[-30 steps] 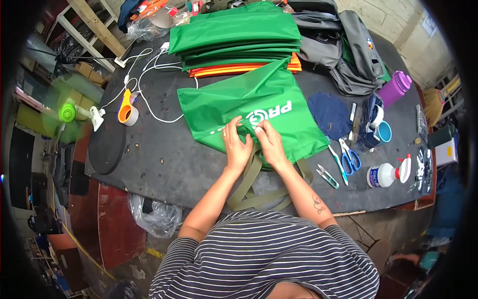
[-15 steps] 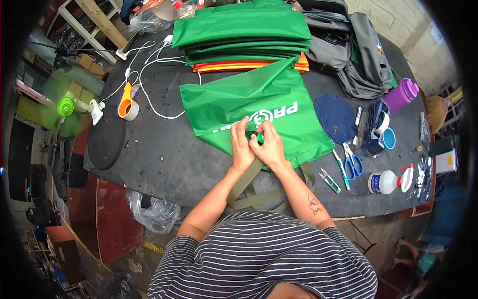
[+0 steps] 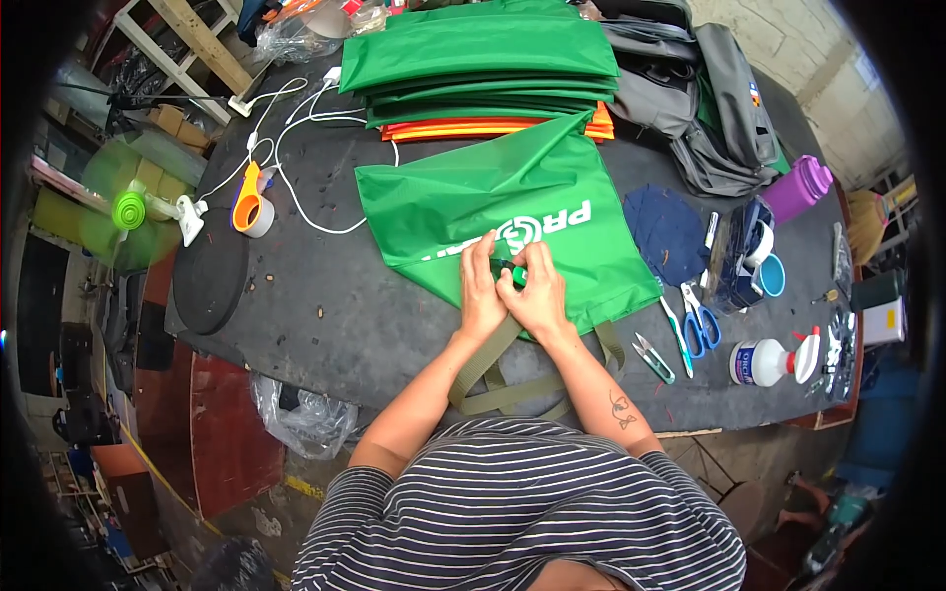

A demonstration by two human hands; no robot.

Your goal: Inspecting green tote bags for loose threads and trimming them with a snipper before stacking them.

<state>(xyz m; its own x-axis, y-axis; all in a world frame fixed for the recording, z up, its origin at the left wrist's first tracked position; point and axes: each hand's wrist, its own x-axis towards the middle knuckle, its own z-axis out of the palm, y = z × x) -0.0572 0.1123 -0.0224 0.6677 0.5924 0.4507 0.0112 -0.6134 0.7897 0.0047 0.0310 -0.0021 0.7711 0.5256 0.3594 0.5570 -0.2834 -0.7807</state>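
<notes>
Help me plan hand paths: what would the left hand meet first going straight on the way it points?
Probably the green bag spread ahead of the left hand; skimming over that, the green fabric stack beyond. Height is hard to tell.

Surface (image 3: 305,340) was dark and marked. Green bag (image 3: 586,271) lay spread mid-surface; olive straps (image 3: 478,366) trailed toward the near edge. Far middle held stacked green pieces (image 3: 483,59) over orange ones (image 3: 453,130). Far right: grey bags (image 3: 731,108) sat near a purple bottle (image 3: 796,191). Right side carried dark blue cloth (image 3: 660,231), blue-handled scissors (image 3: 703,338), small snips (image 3: 656,362), white spray bottle (image 3: 761,362). Left: white cable (image 3: 345,230), orange tape dispenser (image 3: 241,207), black disc (image 3: 210,293) lay apart.
</notes>
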